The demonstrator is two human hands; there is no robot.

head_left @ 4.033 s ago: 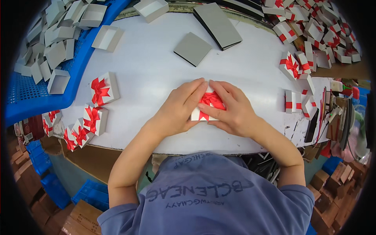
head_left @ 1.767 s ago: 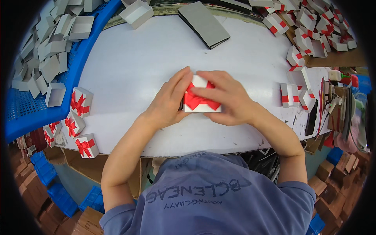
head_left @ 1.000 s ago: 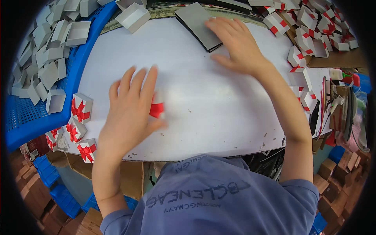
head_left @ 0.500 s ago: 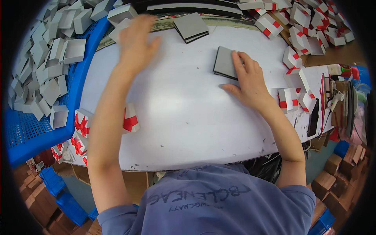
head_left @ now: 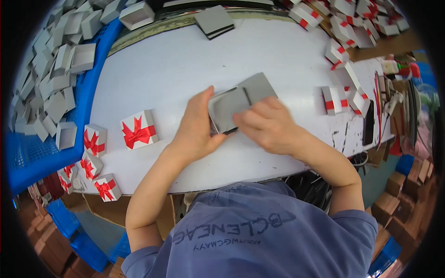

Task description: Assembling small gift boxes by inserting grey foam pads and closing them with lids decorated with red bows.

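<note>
Near the middle of the table, my left hand (head_left: 195,127) grips a small open white box (head_left: 223,113) with a grey inside. Its thumb lies along the near edge and its fingers along the left side. My right hand (head_left: 266,126) is closed, its curled fingertips at the box's right side; motion blur hides what they hold, if anything. Partly behind the box and the right hand lies a grey square pad (head_left: 260,86). A stack of grey square pads (head_left: 214,21) sits at the far edge of the table.
At left, a blue basket (head_left: 39,160) holds many plain white boxes. White boxes with red bows (head_left: 139,131) stand on the table's left side. Red-ribboned open boxes (head_left: 334,100) lie at right, with more piled far right. A black phone-like slab (head_left: 368,124) rests near the right edge.
My left hand has come back from the far left to the middle, now with a white box. My right hand has left the grey pads and moved nearer, to the box.
</note>
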